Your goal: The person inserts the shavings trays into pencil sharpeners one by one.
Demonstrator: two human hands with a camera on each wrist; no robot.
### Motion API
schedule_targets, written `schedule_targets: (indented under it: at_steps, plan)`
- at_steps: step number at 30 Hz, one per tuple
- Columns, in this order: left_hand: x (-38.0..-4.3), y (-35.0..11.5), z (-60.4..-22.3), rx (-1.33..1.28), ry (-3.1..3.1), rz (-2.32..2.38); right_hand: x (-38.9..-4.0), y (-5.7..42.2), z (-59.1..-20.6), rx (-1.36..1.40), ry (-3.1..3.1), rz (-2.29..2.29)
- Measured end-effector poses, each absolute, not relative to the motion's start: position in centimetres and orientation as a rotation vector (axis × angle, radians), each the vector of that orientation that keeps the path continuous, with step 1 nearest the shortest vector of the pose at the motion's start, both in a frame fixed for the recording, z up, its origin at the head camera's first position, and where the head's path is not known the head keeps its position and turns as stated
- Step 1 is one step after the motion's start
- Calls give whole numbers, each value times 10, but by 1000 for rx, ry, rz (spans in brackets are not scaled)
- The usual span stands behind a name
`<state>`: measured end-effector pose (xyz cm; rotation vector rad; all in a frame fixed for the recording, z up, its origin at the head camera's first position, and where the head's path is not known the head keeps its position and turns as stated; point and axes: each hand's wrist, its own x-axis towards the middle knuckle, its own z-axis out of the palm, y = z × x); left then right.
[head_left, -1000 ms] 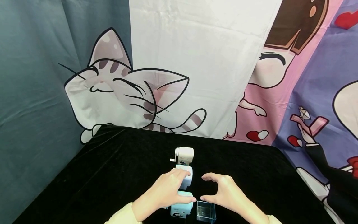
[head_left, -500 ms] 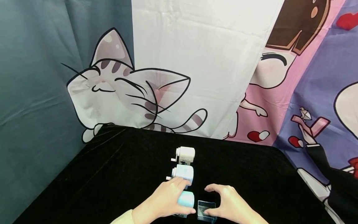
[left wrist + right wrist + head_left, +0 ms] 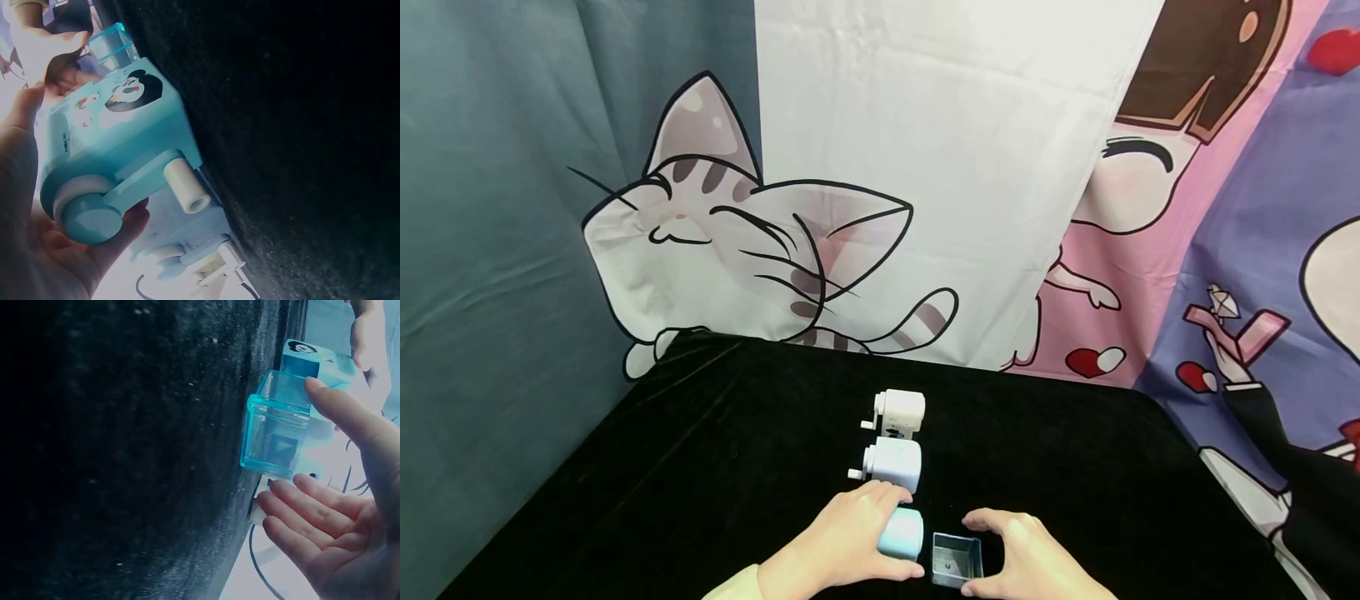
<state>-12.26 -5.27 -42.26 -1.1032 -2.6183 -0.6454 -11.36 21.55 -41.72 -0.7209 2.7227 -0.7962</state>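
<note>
A turquoise pencil sharpener (image 3: 125, 131) with a panda print and a side crank stands nearest on the black cloth. My left hand (image 3: 850, 537) is around it, thumb on the near side and fingers curled over the far side. Right of it sits a see-through turquoise shavings drawer (image 3: 278, 425), open at the top in the head view. My right hand (image 3: 1030, 554) frames this drawer: thumb tip right at its near edge, the other fingers loosely extended by the far side. In the right wrist view those fingers (image 3: 312, 519) lie spread with the palm showing.
Behind the turquoise sharpener, a pale blue sharpener (image 3: 895, 462) and a white one (image 3: 901, 410) stand in a row, cranks pointing left. Black cloth (image 3: 722, 467) covers the table. A printed cartoon curtain (image 3: 962, 167) hangs at the back.
My left hand has come down and closed in around the turquoise sharpener, uncovering the pale blue one. The right hand has moved down and rightward to the drawer.
</note>
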Motion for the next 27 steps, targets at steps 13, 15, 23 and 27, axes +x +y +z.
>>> schedule_targets:
  at_steps: [13,15,23,27]
  plan:
    - [-124,-56,-425,-1106,-2675,-663,-113,222,-426,-720,2677,-828]
    - [-124,-57,-426,-1115,-2664,-650,-113,223,-427,-722,2674,-833]
    - [-126,-58,-428,-1138,-2635,-634,-113,222,-427,-691,2655,-845]
    - [-125,-58,-428,-1139,-2622,-631,-113,222,-427,-695,2657,-854]
